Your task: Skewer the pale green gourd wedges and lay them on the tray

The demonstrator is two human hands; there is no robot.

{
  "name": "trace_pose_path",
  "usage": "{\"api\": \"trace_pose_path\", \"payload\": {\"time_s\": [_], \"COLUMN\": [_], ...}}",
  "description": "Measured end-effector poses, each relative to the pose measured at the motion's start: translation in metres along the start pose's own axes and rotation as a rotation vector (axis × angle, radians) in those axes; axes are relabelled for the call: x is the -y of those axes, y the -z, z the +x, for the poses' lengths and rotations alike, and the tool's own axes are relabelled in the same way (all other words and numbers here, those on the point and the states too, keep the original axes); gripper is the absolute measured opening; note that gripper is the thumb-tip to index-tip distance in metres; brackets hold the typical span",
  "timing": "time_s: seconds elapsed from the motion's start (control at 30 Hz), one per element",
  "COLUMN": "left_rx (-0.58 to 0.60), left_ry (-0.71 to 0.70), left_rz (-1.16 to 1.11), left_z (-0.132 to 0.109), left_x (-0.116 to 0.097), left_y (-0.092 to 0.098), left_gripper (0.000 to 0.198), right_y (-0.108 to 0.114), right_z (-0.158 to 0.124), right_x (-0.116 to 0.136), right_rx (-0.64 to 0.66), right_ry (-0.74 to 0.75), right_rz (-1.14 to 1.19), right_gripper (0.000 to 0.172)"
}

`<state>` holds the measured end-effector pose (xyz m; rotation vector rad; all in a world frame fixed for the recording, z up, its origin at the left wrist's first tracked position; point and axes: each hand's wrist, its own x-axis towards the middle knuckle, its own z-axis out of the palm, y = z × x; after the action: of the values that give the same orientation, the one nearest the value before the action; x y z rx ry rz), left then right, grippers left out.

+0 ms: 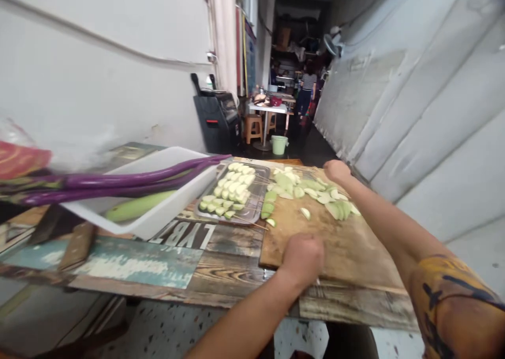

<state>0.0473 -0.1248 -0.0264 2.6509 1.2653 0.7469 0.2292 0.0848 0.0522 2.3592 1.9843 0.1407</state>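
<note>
- Purple eggplants are laid across a white bin.
- Vegetable pieces are lined up on a tray.
- Left hand, fingers curled, is held over the cutting board; grip cannot be told.
- Green-edged slices are strewn there.
- Right hand is curled beside them; grip is hidden.

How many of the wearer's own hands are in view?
2: the left hand over the near part of the cutting board, the right hand by the pale slices near its far edge.
</note>
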Motion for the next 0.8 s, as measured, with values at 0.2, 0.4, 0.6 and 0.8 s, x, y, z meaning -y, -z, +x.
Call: {"api": "trace_pose_path", "payload": {"time_s": [0.2, 0.4, 0.6, 0.8], "left_rx": [-0.054, -0.065, -0.064, -0.066], "left_ry": [0.037, 0.016, 0.025, 0.091], "left_rz": [-0.032, -0.058, -0.109, -0.154], "left_z": [-0.003, -0.004, -0.004, -0.001], "left_x": [-0.001, 0.0, 0.001, 0.002], "left_y": [0.005, 0.005, 0.003, 0.004], "left_gripper": [0.026, 0.027, 0.026, 0.027], "right_y": [-0.041, -0.067, -0.073, -0.075], "right_z": [-0.025, -0.026, -0.02, -0.024], "right_x": [-0.096, -0.101, -0.094, -0.092], "right_rx": [0.096, 0.094, 0.038, -0.002], "right_ry": [-0.168, -0.161, -0.139, -0.081], "right_rz": [-0.009, 0.089, 0.146, 0.23], "right_gripper": [0.04, 0.038, 0.03, 0.028]}}
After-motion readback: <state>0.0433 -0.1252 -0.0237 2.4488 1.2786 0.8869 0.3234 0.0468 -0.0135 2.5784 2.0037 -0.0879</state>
